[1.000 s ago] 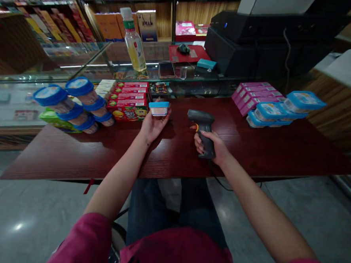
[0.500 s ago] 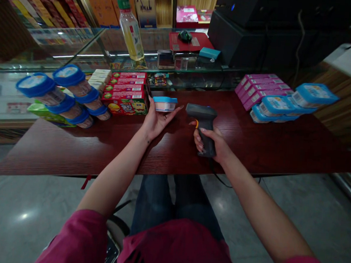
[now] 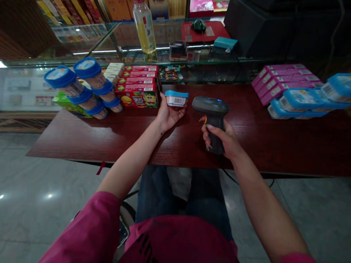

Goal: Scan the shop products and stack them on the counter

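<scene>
My left hand [image 3: 169,117] grips a small plastic tub [image 3: 176,99] with a blue lid, its barcode side facing me. In my right hand [image 3: 219,136] is a dark grey barcode scanner [image 3: 212,106], held by the handle with a finger at its yellow trigger. The scanner's head stands just right of the tub, apart from it, and a small blue light shows on its top. Red snack boxes [image 3: 138,90] stand in a row directly left of my left hand.
Blue-lidded round cups [image 3: 88,68] are stacked at the table's left, over a green packet [image 3: 67,103]. At the right are pink boxes [image 3: 285,80] and blue-lidded tubs [image 3: 298,100]. Behind the brown table [image 3: 183,148] stands a glass counter with a bottle [image 3: 144,24].
The tub in my left hand has turned so that its barcode side faces me, and my fingers have closed around it. The view has shifted; the scanner stays in my right hand.
</scene>
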A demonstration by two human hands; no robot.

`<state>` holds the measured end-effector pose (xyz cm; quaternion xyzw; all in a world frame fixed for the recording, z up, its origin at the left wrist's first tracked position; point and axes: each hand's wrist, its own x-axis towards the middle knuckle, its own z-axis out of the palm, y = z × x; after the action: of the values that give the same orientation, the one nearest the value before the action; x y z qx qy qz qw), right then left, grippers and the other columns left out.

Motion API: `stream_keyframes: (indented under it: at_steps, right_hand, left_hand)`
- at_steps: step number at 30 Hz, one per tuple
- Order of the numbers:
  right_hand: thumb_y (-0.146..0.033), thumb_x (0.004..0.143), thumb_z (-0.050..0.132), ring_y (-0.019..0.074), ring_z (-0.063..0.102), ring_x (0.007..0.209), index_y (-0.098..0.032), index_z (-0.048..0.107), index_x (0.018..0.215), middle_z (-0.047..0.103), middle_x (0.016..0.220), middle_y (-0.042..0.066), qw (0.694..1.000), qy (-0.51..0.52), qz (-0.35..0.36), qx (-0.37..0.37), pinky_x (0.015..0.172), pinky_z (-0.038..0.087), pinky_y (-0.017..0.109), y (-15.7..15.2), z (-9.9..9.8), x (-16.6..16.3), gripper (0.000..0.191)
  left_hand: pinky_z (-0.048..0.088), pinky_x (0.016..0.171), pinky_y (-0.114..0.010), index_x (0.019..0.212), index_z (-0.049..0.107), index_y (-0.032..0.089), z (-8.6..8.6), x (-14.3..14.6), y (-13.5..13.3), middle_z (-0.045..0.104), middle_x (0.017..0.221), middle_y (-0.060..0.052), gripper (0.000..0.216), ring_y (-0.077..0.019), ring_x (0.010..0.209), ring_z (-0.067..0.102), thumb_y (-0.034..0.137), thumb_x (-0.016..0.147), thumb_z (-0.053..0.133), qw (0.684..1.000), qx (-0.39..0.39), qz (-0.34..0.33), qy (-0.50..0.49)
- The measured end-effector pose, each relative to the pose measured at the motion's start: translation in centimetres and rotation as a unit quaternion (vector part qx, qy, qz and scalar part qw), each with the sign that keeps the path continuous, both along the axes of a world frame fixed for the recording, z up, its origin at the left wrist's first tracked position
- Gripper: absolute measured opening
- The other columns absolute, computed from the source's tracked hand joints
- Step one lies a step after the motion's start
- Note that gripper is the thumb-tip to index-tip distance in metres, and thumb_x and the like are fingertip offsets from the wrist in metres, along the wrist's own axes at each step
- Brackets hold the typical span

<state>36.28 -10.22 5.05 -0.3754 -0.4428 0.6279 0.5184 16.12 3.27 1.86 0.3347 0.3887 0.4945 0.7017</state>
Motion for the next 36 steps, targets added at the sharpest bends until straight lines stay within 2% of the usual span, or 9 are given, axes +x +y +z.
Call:
stream_keyframes:
  at_steps: [9, 15, 17, 20, 23, 26, 29, 32, 36]
  right_hand:
    - [-0.047, 0.082, 0.087, 0.01, 0.05, 0.048, -0.024, 0.066, 0.108, 0.06, 0.072, -0.005, 1.0, -0.017, 0.012, 0.017, 0.039, 0.043, 0.023, 0.1, -0.4, -0.1, 0.041]
    - [-0.045, 0.079, 0.088, 0.0105, 0.049, 0.049, -0.026, 0.067, 0.11, 0.06, 0.072, -0.005, 1.0, -0.009, -0.018, 0.002, 0.04, 0.043, 0.024, -0.1, -0.1, 0.2, 0.042]
    - [-0.045, 0.079, 0.087, 0.0104, 0.048, 0.048, -0.026, 0.068, 0.109, 0.057, 0.07, -0.006, 0.999, -0.003, -0.034, -0.002, 0.04, 0.043, 0.024, -0.1, -0.2, 0.4, 0.041]
    - [-0.044, 0.08, 0.086, 0.0108, 0.049, 0.049, -0.026, 0.069, 0.109, 0.057, 0.071, -0.005, 0.998, -0.001, -0.058, -0.012, 0.04, 0.045, 0.024, 0.0, -0.6, 0.9, 0.038]
    - [-0.043, 0.081, 0.086, 0.011, 0.05, 0.049, -0.025, 0.07, 0.11, 0.058, 0.072, -0.005, 0.998, -0.002, -0.067, -0.01, 0.041, 0.046, 0.024, 0.0, -0.8, 1.1, 0.037]
    - [-0.043, 0.078, 0.088, 0.0107, 0.049, 0.048, -0.025, 0.07, 0.108, 0.058, 0.07, -0.005, 0.997, -0.001, -0.07, -0.017, 0.04, 0.045, 0.024, 0.0, -0.6, 1.0, 0.039]
    - [-0.044, 0.074, 0.091, 0.0105, 0.048, 0.046, -0.025, 0.07, 0.107, 0.057, 0.068, -0.006, 0.997, -0.006, -0.065, -0.029, 0.038, 0.044, 0.023, -0.1, -0.2, 0.7, 0.044]
    - [-0.046, 0.071, 0.093, 0.0102, 0.049, 0.045, -0.024, 0.07, 0.106, 0.058, 0.067, -0.006, 0.998, -0.014, -0.057, -0.039, 0.038, 0.045, 0.023, -0.3, -0.1, 0.5, 0.047]
    - [-0.047, 0.069, 0.094, 0.0104, 0.05, 0.046, -0.023, 0.072, 0.105, 0.06, 0.067, -0.005, 0.998, -0.023, -0.054, -0.039, 0.038, 0.044, 0.023, -0.2, -0.6, 0.8, 0.049]
  left_hand:
    - [0.067, 0.098, -0.041, 0.131, 0.07, 0.022, 0.1, -0.2, 0.1, 0.079, 0.126, -0.015, 0.068, -0.0317, 0.13, 0.071, 0.08, 0.104, 0.046, 0.998, 0.039, -0.025, 0.033]
    - [0.064, 0.106, -0.036, 0.137, 0.067, 0.021, 1.1, -0.2, -0.9, 0.079, 0.13, -0.013, 0.071, -0.0255, 0.128, 0.074, 0.072, 0.113, 0.023, 1.0, 0.019, 0.019, -0.011]
    - [0.063, 0.106, -0.036, 0.141, 0.064, 0.024, 1.3, -0.3, -1.2, 0.076, 0.136, -0.011, 0.063, -0.0233, 0.127, 0.074, 0.064, 0.116, 0.023, 0.999, 0.048, 0.014, -0.006]
    - [0.063, 0.102, -0.038, 0.14, 0.063, 0.028, 1.3, -0.8, -1.7, 0.074, 0.138, -0.007, 0.04, -0.0222, 0.123, 0.075, 0.053, 0.116, 0.043, 0.991, 0.119, 0.026, 0.061]
    - [0.061, 0.099, -0.037, 0.124, 0.069, 0.026, 0.8, -1.8, -2.9, 0.077, 0.12, -0.005, 0.031, -0.0227, 0.113, 0.075, 0.045, 0.101, 0.074, 0.956, 0.205, 0.071, 0.197]
    - [0.058, 0.101, -0.037, 0.113, 0.071, 0.023, 0.3, -4.1, -5.1, 0.077, 0.116, -0.006, 0.041, -0.0255, 0.111, 0.073, 0.04, 0.082, 0.093, 0.899, 0.281, 0.11, 0.317]
    - [0.056, 0.102, -0.039, 0.112, 0.074, 0.023, 0.1, -7.4, -8.0, 0.079, 0.121, -0.007, 0.045, -0.0279, 0.113, 0.074, 0.039, 0.077, 0.096, 0.865, 0.299, 0.142, 0.378]
    - [0.057, 0.097, -0.036, 0.116, 0.076, 0.025, 0.4, -11.1, -10.8, 0.082, 0.112, -0.004, 0.041, -0.0265, 0.105, 0.076, 0.04, 0.082, 0.093, 0.839, 0.265, 0.196, 0.434]
    - [0.06, 0.098, -0.037, 0.129, 0.075, 0.025, 1.0, -15.4, -13.3, 0.084, 0.117, -0.005, 0.043, -0.0263, 0.104, 0.079, 0.034, 0.09, 0.089, 0.763, 0.219, 0.247, 0.555]
